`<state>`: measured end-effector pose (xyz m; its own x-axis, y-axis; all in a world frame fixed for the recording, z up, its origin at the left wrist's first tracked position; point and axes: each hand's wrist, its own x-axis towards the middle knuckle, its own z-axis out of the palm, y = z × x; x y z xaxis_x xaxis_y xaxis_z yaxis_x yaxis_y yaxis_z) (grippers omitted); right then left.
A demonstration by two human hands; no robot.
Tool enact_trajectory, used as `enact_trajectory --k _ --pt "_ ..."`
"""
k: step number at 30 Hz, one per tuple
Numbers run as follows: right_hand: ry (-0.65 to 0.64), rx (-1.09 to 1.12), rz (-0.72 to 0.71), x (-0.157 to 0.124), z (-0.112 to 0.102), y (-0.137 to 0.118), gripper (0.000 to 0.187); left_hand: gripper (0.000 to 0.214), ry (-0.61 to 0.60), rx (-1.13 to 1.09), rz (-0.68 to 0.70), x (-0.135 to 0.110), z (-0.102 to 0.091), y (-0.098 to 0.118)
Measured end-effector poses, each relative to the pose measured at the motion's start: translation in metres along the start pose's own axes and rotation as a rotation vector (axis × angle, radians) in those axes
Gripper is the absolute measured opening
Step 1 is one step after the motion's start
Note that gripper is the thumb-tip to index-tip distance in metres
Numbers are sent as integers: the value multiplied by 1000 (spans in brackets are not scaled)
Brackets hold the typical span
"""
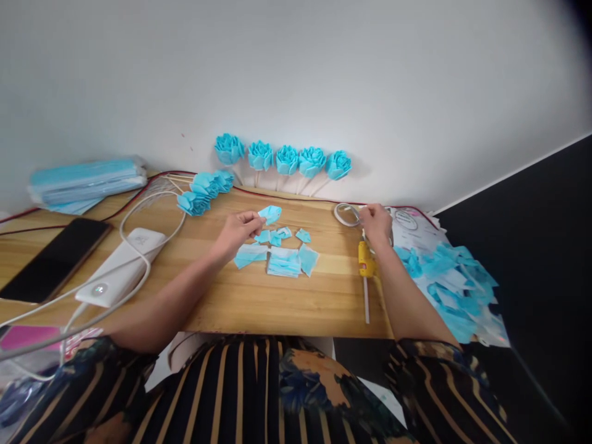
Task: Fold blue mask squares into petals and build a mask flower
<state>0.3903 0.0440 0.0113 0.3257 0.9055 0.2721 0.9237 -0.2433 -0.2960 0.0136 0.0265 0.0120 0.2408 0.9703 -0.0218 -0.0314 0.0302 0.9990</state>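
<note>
My left hand (243, 229) pinches a small light-blue petal-shaped piece of mask fabric (271, 214) between thumb and fingertips. Below it on the wooden table lie small blue scraps (279, 237) and a neat stack of cut rectangles (283, 262). My right hand (375, 223) is closed just beyond the front of a yellow glue gun (366, 260); what its fingers grip is hidden. A whitish glue stick (367, 302) sticks out of the gun's near end. Beside that hand rests a coiled white cord (346, 214).
Several finished blue flowers on sticks (287, 161) lean against the wall, with more lying down (203, 192) at left. A mask pack (87, 182), a phone (55, 259) and a white power bank (121, 266) occupy the left. Blue scraps (451, 283) pile up at right.
</note>
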Motion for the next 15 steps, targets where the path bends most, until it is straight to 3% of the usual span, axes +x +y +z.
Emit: enact_trajectory --k 2,3,8,11,15 --pt "101 124 7 -16 -8 -29 32 33 -21 -1 -18 -1 1 0" --pt "143 236 -71 -27 -12 -48 27 33 -31 -4 -23 -2 1 0" --pt "240 473 -721 -85 -19 -133 15 32 -56 -10 -31 -4 3 0" --pt "317 488 -866 -97 -12 -153 13 32 -74 2 -12 -5 4 2" --pt "341 457 -924 -94 0 -156 15 28 -87 8 16 -6 5 3"
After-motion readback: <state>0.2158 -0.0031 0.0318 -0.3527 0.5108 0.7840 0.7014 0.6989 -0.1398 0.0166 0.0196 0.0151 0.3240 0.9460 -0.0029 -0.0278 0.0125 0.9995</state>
